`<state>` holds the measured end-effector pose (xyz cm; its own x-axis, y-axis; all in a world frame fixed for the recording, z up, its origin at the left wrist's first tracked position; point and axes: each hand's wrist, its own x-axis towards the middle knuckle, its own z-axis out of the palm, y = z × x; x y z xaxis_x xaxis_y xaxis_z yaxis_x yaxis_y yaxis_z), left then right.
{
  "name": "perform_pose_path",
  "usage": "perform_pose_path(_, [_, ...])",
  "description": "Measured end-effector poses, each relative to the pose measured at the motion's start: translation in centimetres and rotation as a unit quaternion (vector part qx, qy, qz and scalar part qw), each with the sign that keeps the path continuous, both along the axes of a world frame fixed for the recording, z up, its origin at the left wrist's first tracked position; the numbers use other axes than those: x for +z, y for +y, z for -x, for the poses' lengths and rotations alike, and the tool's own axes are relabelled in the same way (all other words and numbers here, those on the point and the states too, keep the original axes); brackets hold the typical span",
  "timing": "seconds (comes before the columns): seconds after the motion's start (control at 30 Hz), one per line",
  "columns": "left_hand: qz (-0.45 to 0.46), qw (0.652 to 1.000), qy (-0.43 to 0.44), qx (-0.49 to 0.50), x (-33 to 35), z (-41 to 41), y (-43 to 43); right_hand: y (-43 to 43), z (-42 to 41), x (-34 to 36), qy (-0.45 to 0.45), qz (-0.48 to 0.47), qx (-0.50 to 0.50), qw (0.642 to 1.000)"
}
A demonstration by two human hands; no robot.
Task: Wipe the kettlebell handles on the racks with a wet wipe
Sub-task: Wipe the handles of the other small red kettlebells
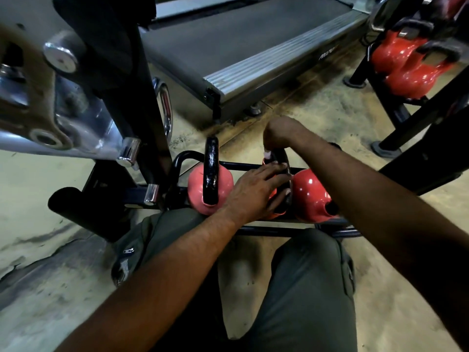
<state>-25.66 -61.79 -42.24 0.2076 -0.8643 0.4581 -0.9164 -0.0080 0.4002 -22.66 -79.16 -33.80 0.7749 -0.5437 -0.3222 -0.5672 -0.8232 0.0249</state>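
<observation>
Three kettlebells [312, 196] stood on the rack [266, 231]; left hand [253, 193] grasped the middle handle [283, 158], right hand [279, 130] clutched one wipe [267, 155].

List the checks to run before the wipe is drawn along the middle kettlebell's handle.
1. Wet wipe in right hand: ok, pinched at the far end of the middle handle.
2. Left hand steadying that handle: ok, holds its near part.
3. Wiping path free: not ok, the left hand covers the near part.
4. Middle kettlebell seated in the rack: cannot tell, hands hide it.
5. Left kettlebell clear of both hands: ok, apart.
</observation>
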Motion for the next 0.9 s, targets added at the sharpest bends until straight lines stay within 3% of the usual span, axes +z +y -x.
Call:
perform_pose_path(0.07, [0.000,1.000,0.006,0.002,0.0,-0.6,0.0,1.6,-1.7,0.0,0.059,0.055,0.022,0.997])
perform_pose_path(0.17, [0.004,1.000,0.014,0.000,-0.4,-0.6,0.1,2.4,-2.6,-0.9,0.121,0.047,0.028,0.991])
perform_pose_path(0.23, [0.001,1.000,0.019,-0.008,-0.6,-0.3,-0.1,1.1,-2.2,-1.1,0.118,-0.009,0.001,0.993])
perform_pose_path(0.3, [-0.001,1.000,0.025,-0.006,-0.4,-0.5,-0.2,-0.6,-1.3,-1.2,0.082,-0.140,-0.107,0.981])
perform_pose_path(0.43, [0.005,1.000,0.016,0.007,-0.2,-1.2,-0.1,-2.7,1.5,-2.2,-0.070,-0.379,-0.328,0.863])
perform_pose_path(0.5, [0.009,0.999,0.031,0.011,-0.4,-1.0,0.0,-2.7,3.4,-2.7,-0.125,-0.438,-0.366,0.811])
perform_pose_path(0.57, [0.020,0.999,0.040,0.011,-0.4,-0.6,-0.1,-2.8,4.8,-2.7,-0.177,-0.455,-0.366,0.792])
perform_pose_path(0.6, [0.027,0.999,0.037,0.010,-0.4,-0.5,-0.2,-2.8,5.1,-2.4,-0.201,-0.443,-0.351,0.800])
perform_pose_path(0.67, [0.040,0.999,0.018,0.004,-0.2,-0.6,-0.4,-2.6,4.8,-1.0,-0.217,-0.340,-0.273,0.873])
perform_pose_path(0.73, [0.045,0.999,-0.007,-0.002,-0.3,-0.7,-0.3,-2.2,3.2,0.5,-0.158,-0.163,-0.133,0.965])
perform_pose_path(0.77, [0.045,0.999,-0.017,-0.006,-0.4,-0.5,-0.2,-1.5,2.0,1.2,-0.098,-0.091,-0.062,0.989])
perform_pose_path(0.83, [0.044,0.998,-0.027,-0.021,-0.6,0.2,-0.2,0.2,-0.1,1.9,0.050,0.005,0.029,0.998])
perform_pose_path(0.9, [0.042,0.998,-0.019,-0.037,-0.8,0.6,-0.4,1.9,-1.5,1.3,0.156,0.099,0.085,0.979])
